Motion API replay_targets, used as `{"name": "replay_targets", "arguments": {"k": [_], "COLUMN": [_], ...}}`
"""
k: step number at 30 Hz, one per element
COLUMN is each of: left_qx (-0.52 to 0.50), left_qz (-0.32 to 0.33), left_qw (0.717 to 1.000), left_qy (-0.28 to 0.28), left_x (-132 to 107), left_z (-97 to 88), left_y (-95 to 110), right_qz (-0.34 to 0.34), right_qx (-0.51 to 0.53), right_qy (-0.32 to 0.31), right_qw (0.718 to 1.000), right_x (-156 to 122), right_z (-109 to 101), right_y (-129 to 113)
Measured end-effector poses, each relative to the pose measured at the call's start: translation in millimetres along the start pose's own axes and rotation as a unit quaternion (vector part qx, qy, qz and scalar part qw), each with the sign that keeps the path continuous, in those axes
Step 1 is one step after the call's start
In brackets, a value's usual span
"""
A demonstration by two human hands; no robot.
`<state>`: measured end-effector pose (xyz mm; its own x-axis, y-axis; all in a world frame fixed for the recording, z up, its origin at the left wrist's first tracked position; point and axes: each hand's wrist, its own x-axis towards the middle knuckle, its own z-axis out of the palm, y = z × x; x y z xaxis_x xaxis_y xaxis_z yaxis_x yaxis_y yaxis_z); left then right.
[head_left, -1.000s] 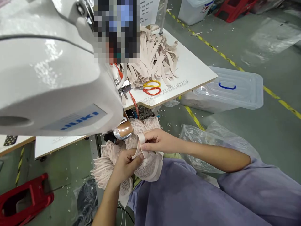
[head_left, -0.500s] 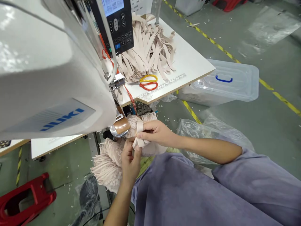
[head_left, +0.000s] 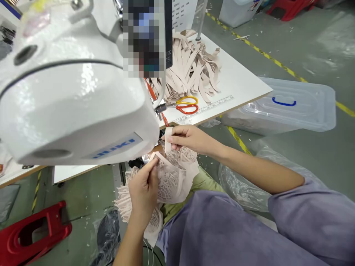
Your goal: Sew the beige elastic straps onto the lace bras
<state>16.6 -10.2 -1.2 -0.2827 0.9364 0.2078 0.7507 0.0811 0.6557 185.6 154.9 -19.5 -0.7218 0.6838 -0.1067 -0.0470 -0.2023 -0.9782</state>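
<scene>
A pale pink lace piece that looks like a bra [head_left: 172,183] hangs below the sewing machine head [head_left: 83,107]. My left hand [head_left: 144,188] pinches its narrow upper tip between thumb and fingers. Just above and to the right, my right hand [head_left: 191,138] grips a folded beige strap [head_left: 168,139], whose loop stands up past the fingertips. The two hands are a little apart, close to the machine's sewing end. The needle area is mostly hidden behind the machine head and the hands. More ruffled lace pieces [head_left: 126,197] hang to the left, partly behind my left wrist.
On the white table [head_left: 241,81] lie a heap of beige straps [head_left: 191,70] and scissors with yellow and red handles [head_left: 188,105]. A lidded plastic bin [head_left: 299,107] stands on the floor at right, a red stool [head_left: 36,236] at lower left. Clear plastic bags [head_left: 244,184] lie nearby.
My hands have moved apart. The right one has risen with the strap, while the left now holds the lace tip, and more lace shows. The view has shifted, with more of the machine visible.
</scene>
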Motion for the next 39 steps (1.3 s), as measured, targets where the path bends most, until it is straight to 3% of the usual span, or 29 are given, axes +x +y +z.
{"name": "replay_targets", "arguments": {"k": [4, 7, 11, 15, 25, 30, 39], "left_qx": [-0.027, -0.042, -0.053, -0.045, -0.018, 0.01, 0.023], "left_qz": [-0.055, -0.064, -0.064, -0.059, -0.02, -0.054, -0.077], "left_qw": [0.998, 0.996, 0.995, 0.996, 0.996, 0.995, 0.994], "left_qy": [-0.025, -0.037, -0.048, -0.059, -0.084, -0.083, -0.079], "left_x": [4.6, 6.0, 8.3, 10.3, 18.9, 28.0, 37.4], "left_z": [-3.1, -6.1, -7.6, -8.3, -11.8, -15.9, -17.7], "left_y": [7.6, 8.8, 7.8, 10.2, 15.6, 19.2, 19.1], "right_qz": [-0.02, -0.082, -0.199, -0.254, -0.217, -0.184, -0.183], "right_qx": [-0.016, -0.091, -0.214, -0.256, -0.276, -0.275, -0.264], "right_qy": [0.009, 0.027, 0.071, 0.075, 0.042, 0.025, 0.015], "right_qw": [1.0, 0.992, 0.954, 0.93, 0.935, 0.943, 0.947], "right_x": [19.0, 28.5, 39.9, 50.5, 51.5, 55.5, 58.3], "right_z": [3.8, 7.7, 13.5, 19.4, 23.5, 23.1, 20.3], "right_y": [1.3, 0.8, -0.8, -0.7, -12.0, -13.9, -19.9]}}
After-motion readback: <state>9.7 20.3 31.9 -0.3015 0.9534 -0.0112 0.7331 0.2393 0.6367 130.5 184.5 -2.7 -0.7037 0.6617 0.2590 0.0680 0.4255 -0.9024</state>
